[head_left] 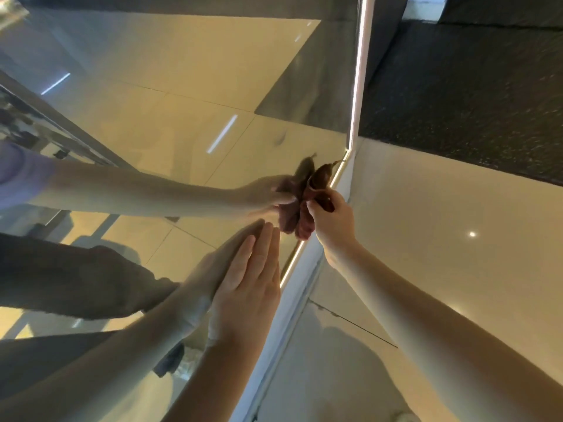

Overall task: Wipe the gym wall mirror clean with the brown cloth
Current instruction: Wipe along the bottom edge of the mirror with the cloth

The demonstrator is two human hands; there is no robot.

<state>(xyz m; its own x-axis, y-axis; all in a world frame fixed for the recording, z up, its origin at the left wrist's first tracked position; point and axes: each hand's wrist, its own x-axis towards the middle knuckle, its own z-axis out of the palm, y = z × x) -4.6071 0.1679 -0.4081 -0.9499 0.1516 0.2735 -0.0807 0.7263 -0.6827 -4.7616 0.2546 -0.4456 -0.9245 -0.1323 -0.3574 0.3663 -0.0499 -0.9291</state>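
The wall mirror (170, 86) fills the left and centre of the head view, reflecting beige floor tiles and both my arms. My right hand (330, 219) is shut on the bunched brown cloth (316, 185), pressing it against the glass close to the mirror's lit bottom edge (335, 175). My left hand (248, 280) lies flat on the mirror just below the cloth, fingers straight and together, holding nothing. The reflections of both hands meet them at the glass.
A thin light strip (361, 68) runs along the mirror's edge and bends near the cloth. Beyond it lie glossy beige floor tiles (441, 239) and dark speckled flooring (463, 86). A white baseboard ledge (292, 324) follows the mirror's edge.
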